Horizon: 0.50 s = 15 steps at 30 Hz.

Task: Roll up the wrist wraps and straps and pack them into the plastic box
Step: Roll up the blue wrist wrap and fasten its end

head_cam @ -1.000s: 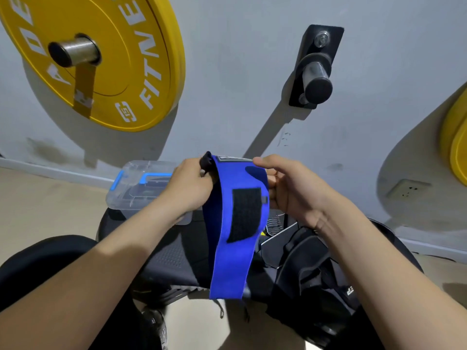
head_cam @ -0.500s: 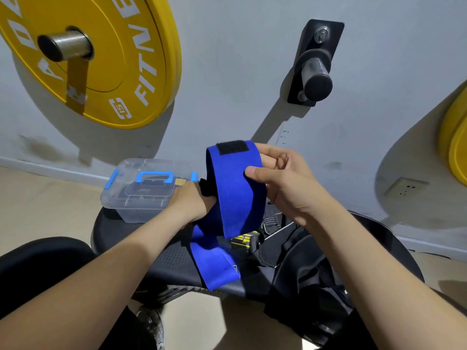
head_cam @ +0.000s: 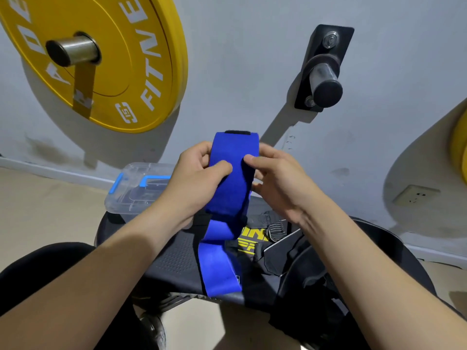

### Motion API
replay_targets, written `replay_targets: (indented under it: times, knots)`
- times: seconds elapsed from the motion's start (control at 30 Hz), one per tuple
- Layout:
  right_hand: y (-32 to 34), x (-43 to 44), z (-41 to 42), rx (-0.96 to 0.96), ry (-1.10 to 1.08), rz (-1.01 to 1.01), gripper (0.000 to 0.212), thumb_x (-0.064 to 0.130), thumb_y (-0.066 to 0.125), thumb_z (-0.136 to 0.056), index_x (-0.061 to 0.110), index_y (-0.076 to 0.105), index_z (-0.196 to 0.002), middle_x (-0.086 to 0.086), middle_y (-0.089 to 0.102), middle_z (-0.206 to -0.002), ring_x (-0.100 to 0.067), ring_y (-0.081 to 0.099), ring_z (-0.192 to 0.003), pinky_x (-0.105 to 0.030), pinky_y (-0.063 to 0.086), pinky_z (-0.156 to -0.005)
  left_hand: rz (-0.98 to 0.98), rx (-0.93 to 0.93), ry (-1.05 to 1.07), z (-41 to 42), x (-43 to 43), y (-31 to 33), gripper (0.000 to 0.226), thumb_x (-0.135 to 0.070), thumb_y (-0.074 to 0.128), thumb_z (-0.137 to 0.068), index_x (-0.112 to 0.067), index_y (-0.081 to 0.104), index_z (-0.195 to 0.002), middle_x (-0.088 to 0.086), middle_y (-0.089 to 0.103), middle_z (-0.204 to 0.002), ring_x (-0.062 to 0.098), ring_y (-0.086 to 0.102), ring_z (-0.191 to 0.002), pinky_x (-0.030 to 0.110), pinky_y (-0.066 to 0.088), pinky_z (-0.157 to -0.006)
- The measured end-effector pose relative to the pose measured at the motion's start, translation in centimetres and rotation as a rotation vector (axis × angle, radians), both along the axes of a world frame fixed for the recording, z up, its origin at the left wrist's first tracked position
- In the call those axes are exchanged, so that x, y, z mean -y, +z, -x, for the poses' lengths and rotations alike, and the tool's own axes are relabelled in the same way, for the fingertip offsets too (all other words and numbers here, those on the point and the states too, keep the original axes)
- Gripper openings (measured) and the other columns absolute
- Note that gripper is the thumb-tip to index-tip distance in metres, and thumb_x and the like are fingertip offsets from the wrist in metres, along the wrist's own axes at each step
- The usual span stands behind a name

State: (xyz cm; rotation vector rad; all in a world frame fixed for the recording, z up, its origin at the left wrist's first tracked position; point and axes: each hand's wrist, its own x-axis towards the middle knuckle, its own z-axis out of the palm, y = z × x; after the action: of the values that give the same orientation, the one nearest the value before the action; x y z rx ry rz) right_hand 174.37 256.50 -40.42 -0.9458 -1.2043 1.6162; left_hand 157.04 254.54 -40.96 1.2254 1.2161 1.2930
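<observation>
I hold a blue wrist wrap point(head_cam: 233, 195) upright between both hands above a black bench point(head_cam: 177, 258). My left hand point(head_cam: 194, 178) grips its left edge, thumb pressed across the front. My right hand point(head_cam: 275, 178) pinches the right edge, thumb on the front. A black velcro patch shows at the wrap's top end, and its lower end hangs folded onto the bench. The clear plastic box point(head_cam: 134, 190) with blue latches stands closed on the bench, behind my left hand. Black straps with yellow lettering point(head_cam: 255, 238) lie on the bench under my right hand.
A yellow weight plate point(head_cam: 121, 61) hangs on a wall peg at upper left, and an empty black peg point(head_cam: 323, 74) sticks out at upper right. Another yellow plate point(head_cam: 460, 150) shows at the right edge. Black bags or gear point(head_cam: 316, 286) lie on the bench's right side.
My left hand has moved up from the wrap's lower part to grip its upper left edge. The wrap's velcro end has turned further away, so the patch shows only at the top rim.
</observation>
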Motion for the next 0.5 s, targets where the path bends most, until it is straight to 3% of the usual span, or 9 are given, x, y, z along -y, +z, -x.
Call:
replay_targets:
  times: [0.1,0.2,0.27,0.4,0.43,0.5]
  knots:
    - [-0.8,-0.3,-0.1,0.323,0.123,-0.004,0.024,-0.001,0.067,-0.1,-0.007,0.071,-0.122,-0.025,0.076,-0.117,-0.03,0.066,-0.099,-0.045,0.056,-0.104,0.034,0.103,0.016,0.7,-1.6,0.1,0.018,-0.002,0.063,-0.105,-0.004,0.071,-0.121,0.013,0.083,-0.106,0.025,0.079,-0.092,0.037,0.064,-0.081]
    - [-1.4,-0.6,0.2,0.516,-0.009,-0.085,0.006,-0.002,0.068,-0.101,-0.004,0.071,-0.106,-0.025,0.076,-0.1,-0.029,0.069,-0.092,-0.059,0.056,-0.104,0.122,0.118,-0.061,1.4,-3.1,0.4,0.023,-0.002,0.062,-0.105,0.001,0.07,-0.127,0.014,0.081,-0.112,0.023,0.078,-0.098,0.034,0.063,-0.081]
    - [-1.2,-0.8,0.2,0.474,-0.119,-0.136,0.006,0.004,0.065,-0.105,0.005,0.07,-0.103,-0.017,0.071,-0.088,-0.026,0.069,-0.085,-0.059,0.061,-0.096,0.155,0.072,-0.137,1.5,-3.4,0.6,0.025,0.0,0.064,-0.103,0.001,0.068,-0.128,0.015,0.081,-0.11,0.023,0.078,-0.092,0.033,0.064,-0.076]
    - [-0.4,-1.5,0.4,0.373,-0.233,-0.18,0.015,0.017,0.06,-0.11,0.003,0.065,-0.109,-0.001,0.067,-0.066,-0.015,0.072,-0.063,-0.042,0.066,-0.06,0.155,-0.053,-0.157,1.5,-4.1,1.2,0.047,0.007,0.069,-0.097,-0.005,0.056,-0.141,0.013,0.081,-0.114,0.03,0.081,-0.101,0.048,0.066,-0.089]
    - [-0.4,-1.7,0.4,0.388,-0.246,-0.18,0.021,0.022,0.06,-0.11,0.001,0.064,-0.11,-0.004,0.069,-0.07,-0.016,0.071,-0.061,-0.042,0.066,-0.059,0.148,-0.099,-0.133,1.6,-4.4,1.3,0.057,0.005,0.072,-0.096,-0.01,0.049,-0.146,0.012,0.08,-0.116,0.028,0.081,-0.098,0.047,0.067,-0.086]
    - [-0.4,-2.2,0.5,0.411,-0.231,-0.17,0.026,0.026,0.064,-0.107,0.001,0.061,-0.116,-0.012,0.071,-0.08,-0.019,0.067,-0.064,-0.049,0.068,-0.071,0.094,-0.174,-0.076,1.6,-4.9,1.6,0.066,0.001,0.076,-0.095,-0.025,0.044,-0.146,0.008,0.077,-0.12,0.026,0.082,-0.089,0.047,0.068,-0.076]
